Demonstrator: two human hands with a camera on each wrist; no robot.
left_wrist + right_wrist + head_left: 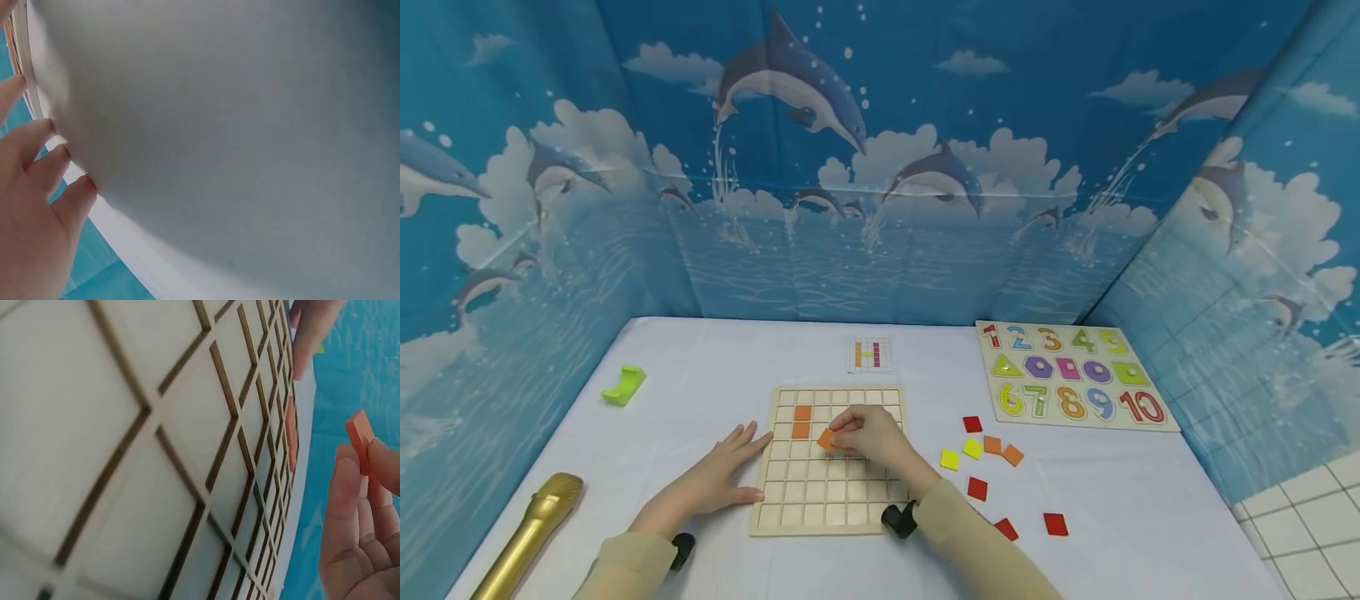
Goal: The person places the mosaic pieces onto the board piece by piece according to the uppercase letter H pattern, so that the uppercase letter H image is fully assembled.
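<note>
A wooden grid board (797, 530) lies on the white table, with two orange square tiles (802, 422) set one below the other in its upper left cells. My right hand (872, 435) is over the board and pinches another orange tile (360, 439) between thumb and fingers, tilted and apart from the grid in the right wrist view. At the board's left edge my left hand (718, 475) rests with fingers spread, its fingertips touching the rim. The left wrist view shows that hand (37, 200) against the white tabletop.
Loose red (1056, 524), yellow (950, 459) and orange tiles (1012, 455) are scattered right of the board. A pattern card (871, 356) lies behind it. A number-and-shape puzzle (1067, 375) is at back right; a green holder (624, 386) and gold microphone (527, 533) are left.
</note>
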